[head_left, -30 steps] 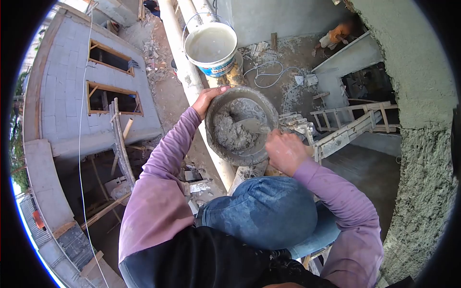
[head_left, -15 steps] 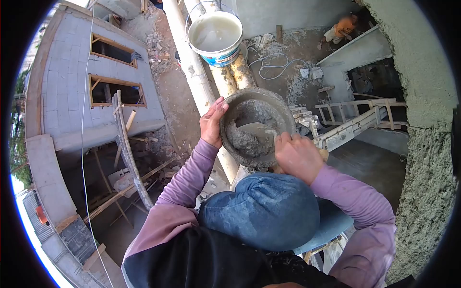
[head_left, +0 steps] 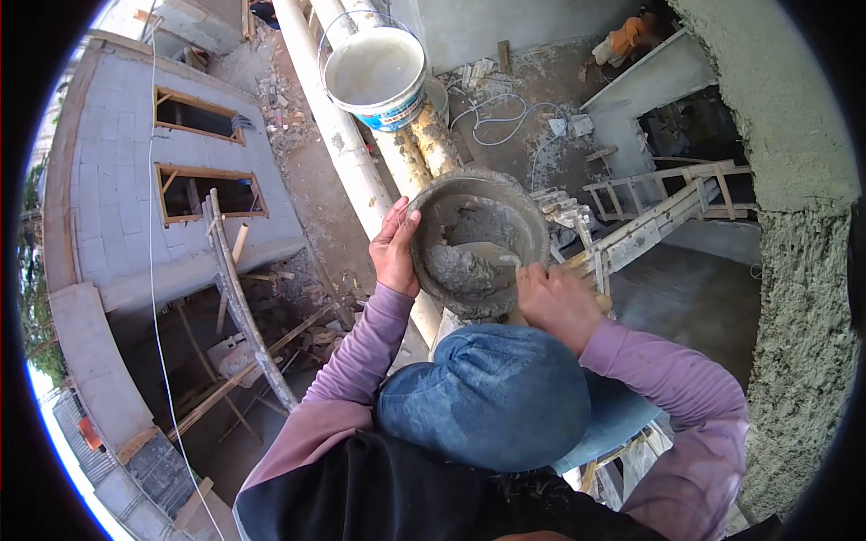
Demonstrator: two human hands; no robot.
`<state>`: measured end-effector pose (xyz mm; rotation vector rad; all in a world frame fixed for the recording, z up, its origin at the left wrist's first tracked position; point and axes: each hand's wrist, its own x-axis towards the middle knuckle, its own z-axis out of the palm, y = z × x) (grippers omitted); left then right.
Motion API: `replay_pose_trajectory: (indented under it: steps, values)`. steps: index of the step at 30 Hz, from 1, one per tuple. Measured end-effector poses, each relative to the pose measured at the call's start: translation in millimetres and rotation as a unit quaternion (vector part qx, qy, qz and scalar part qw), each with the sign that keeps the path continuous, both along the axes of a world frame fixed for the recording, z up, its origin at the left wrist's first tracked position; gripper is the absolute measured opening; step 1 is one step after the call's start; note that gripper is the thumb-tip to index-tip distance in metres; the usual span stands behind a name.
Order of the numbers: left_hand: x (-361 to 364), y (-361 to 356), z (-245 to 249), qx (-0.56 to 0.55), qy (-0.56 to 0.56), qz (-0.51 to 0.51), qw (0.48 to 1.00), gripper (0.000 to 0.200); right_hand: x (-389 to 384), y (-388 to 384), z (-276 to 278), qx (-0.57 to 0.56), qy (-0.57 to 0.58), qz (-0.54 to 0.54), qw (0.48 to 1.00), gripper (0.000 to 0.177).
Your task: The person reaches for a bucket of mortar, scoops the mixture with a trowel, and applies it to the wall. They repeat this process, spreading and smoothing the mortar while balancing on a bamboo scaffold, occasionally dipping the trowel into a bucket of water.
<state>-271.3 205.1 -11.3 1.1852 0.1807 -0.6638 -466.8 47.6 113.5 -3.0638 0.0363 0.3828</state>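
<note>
My left hand point(head_left: 394, 251) grips the left rim of a round, mortar-crusted basin point(head_left: 534, 216), thumb over the edge. Wet grey mortar point(head_left: 458, 269) is heaped in the basin's near left part, and more clings to its inner wall. My right hand point(head_left: 559, 307) is closed around the handle of a trowel point(head_left: 492, 253) at the basin's right side. The trowel's blade lies inside the basin against the mortar, partly covered by it. A bent knee in blue jeans point(head_left: 487, 397) is just below the basin.
Ahead, a bucket point(head_left: 392, 115) of cloudy water stands on bamboo poles point(head_left: 338, 135). A rough plastered wall point(head_left: 798, 361) rises at my right. Far below are a wooden ladder-like frame point(head_left: 667, 221), a hose point(head_left: 496, 140) and a person in orange point(head_left: 627, 38). Leaning poles point(head_left: 239, 298) stand left.
The view has shifted slightly, so the bucket and basin appear farther left. The trowel blade has moved a little within the mortar. Both hands keep their grips.
</note>
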Motion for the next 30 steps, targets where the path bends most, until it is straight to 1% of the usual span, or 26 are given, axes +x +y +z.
replay_pose_trajectory:
  steps: [2, 3, 4, 6, 8, 10, 12, 13, 14, 16, 17, 19, 20, 21, 22, 24, 25, 26, 27, 28, 29, 30]
  values:
    - [-4, -1, 5, 0.015, -0.025, -0.007, 1.0, 0.035, 1, -14, 31, -0.009, 0.054, -0.061, 0.997, 0.022]
    - [-5, -2, 7, 0.022, -0.039, -0.011, 0.999, 0.034, 2, -23, 38, -0.015, 0.079, -0.093, 0.992, 0.024]
    - [-5, -2, 4, 0.02, -0.037, -0.005, 0.999, 0.034, 5, -38, 32, 0.032, 0.142, -0.121, 0.982, 0.026]
    - [-6, 0, -3, 0.019, -0.033, 0.004, 0.999, 0.034, 7, -64, 8, 0.127, 0.264, -0.178, 0.94, 0.031]
    - [-6, -1, -4, 0.02, -0.038, 0.012, 0.999, 0.033, -12, -49, -58, 0.239, 0.227, -0.264, 0.907, 0.036]
    - [-10, 2, -2, 0.021, -0.047, 0.017, 0.999, 0.032, -8, -6, -67, 0.316, 0.183, -0.241, 0.9, 0.032]
    - [-10, 5, 6, 0.019, -0.066, 0.007, 0.998, 0.031, 8, 5, -61, 0.454, 0.246, -0.303, 0.801, 0.03]
    - [-10, 6, 6, 0.027, -0.071, 0.006, 0.997, 0.031, 14, 7, -60, 0.516, 0.276, -0.328, 0.741, 0.029]
    - [-8, 8, 6, 0.037, -0.073, 0.0, 0.997, 0.031, 13, 10, -66, 0.594, 0.269, -0.382, 0.655, 0.029]
    - [-5, 8, 5, 0.049, -0.078, -0.012, 0.996, 0.031, 6, 11, -79, 0.713, 0.239, -0.477, 0.456, 0.029]
    - [-1, 9, 1, 0.02, -0.041, -0.011, 0.999, 0.032, 8, 5, -75, 0.732, 0.233, -0.503, 0.397, 0.03]
    - [15, 18, -16, 0.012, -0.015, -0.02, 1.0, 0.032, 13, -6, -60, 0.762, 0.217, -0.547, 0.271, 0.03]
    - [22, 23, -20, 0.009, -0.003, -0.026, 1.0, 0.033, 5, -15, -56, 0.777, 0.234, -0.524, 0.261, 0.029]
    - [29, 23, -15, 0.04, -0.042, -0.051, 0.997, 0.033, -7, -29, -53, 0.791, 0.25, -0.499, 0.252, 0.028]
    - [35, 23, -14, 0.039, -0.038, -0.059, 0.997, 0.033, -15, -38, -49, 0.803, 0.266, -0.475, 0.243, 0.028]
    - [41, 25, -14, 0.042, -0.021, -0.077, 0.996, 0.034, -16, -46, -4, 0.691, 0.275, -0.436, 0.507, 0.023]
    - [42, 23, -13, 0.015, 0.016, -0.08, 0.997, 0.036, -16, -49, 17, 0.613, 0.271, -0.403, 0.623, 0.021]
    - [40, 23, -13, 0.012, 0.027, -0.076, 0.997, 0.037, -16, -49, 28, 0.488, 0.179, -0.339, 0.784, 0.019]
    - [38, 23, -12, 0.008, 0.037, -0.072, 0.997, 0.037, -13, -46, 37, 0.335, 0.077, -0.257, 0.903, 0.017]
    - [39, 19, -11, 0.0, 0.042, -0.07, 0.997, 0.038, -6, -43, 41, 0.161, -0.032, -0.16, 0.973, 0.016]
    - [37, 14, -7, 0.014, 0.021, -0.064, 0.998, 0.038, 6, -41, 33, 0.032, -0.024, -0.136, 0.99, 0.021]
    - [30, 9, -1, 0.029, 0.001, -0.057, 0.998, 0.038, 14, -38, 7, 0.036, 0.004, -0.123, 0.992, 0.022]
